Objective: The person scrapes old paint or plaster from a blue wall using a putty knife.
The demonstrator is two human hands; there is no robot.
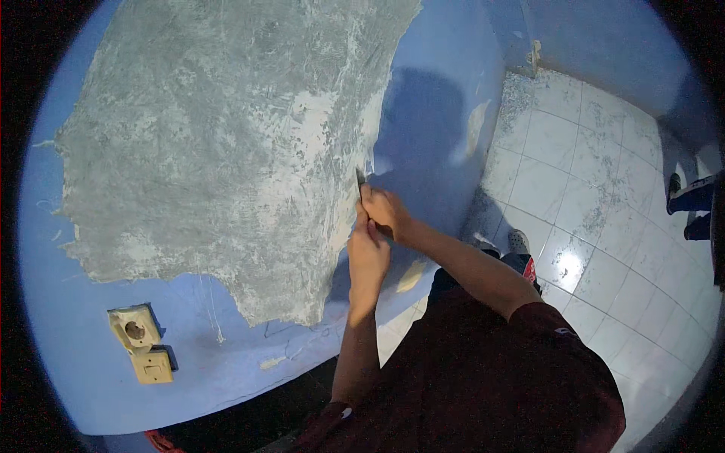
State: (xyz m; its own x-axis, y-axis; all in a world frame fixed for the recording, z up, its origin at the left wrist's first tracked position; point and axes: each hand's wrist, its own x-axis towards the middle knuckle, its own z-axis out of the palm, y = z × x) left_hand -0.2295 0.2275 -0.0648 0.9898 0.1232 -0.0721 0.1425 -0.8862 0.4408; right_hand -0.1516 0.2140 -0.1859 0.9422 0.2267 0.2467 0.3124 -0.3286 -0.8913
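Observation:
My right hand (385, 210) is closed around a small scraper (360, 177), whose thin dark blade pokes out above the fingers and meets the wall. Just below, my left hand (368, 245) is also closed, its fingers pressed together at the lower end of the same tool; most of the handle is hidden. The blade lies at the right border of a large bare grey patch (204, 151), where whitish remnants cling. Blue paint (419, 128) covers the wall to the right, with my shadow on it.
A yellowed socket (134, 330) and a switch (154, 367) are mounted low on the left. White floor tiles (559, 181) on the right carry scattered paint flakes. Another person's legs (693, 198) show at the far right. Something dark (264, 411) lies below the wall.

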